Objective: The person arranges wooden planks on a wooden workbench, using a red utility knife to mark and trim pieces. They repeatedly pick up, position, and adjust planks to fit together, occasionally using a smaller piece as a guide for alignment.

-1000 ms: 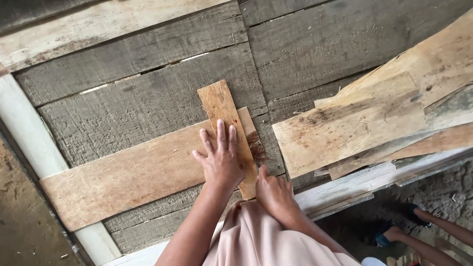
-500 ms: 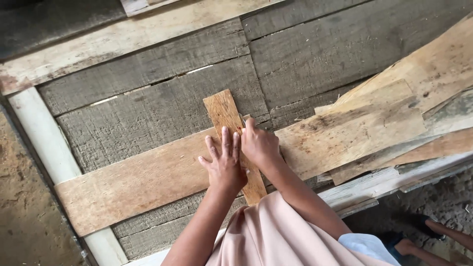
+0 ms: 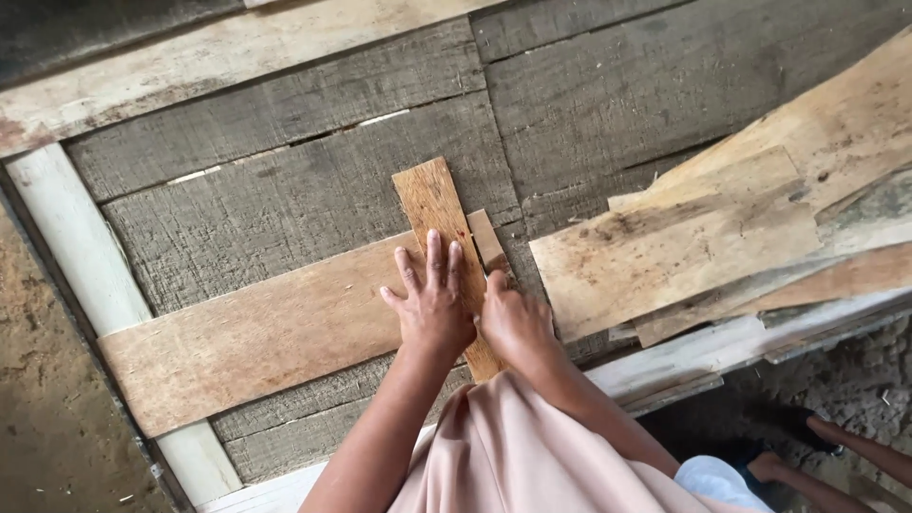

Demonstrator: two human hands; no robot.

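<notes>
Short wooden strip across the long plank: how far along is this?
Done: the short strip lies crosswise on the long plank. In hand: left hand presses it flat; right hand works along its right edge. Left: a stack of boards lies untouched.

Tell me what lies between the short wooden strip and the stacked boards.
Head view: bare grey planks separate the short wooden strip from the stacked boards.

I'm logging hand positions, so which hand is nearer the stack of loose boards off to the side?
Right. The right hand rests at the short plank's edge, facing the stack of loose boards; the left hand lies flat farther away.
</notes>
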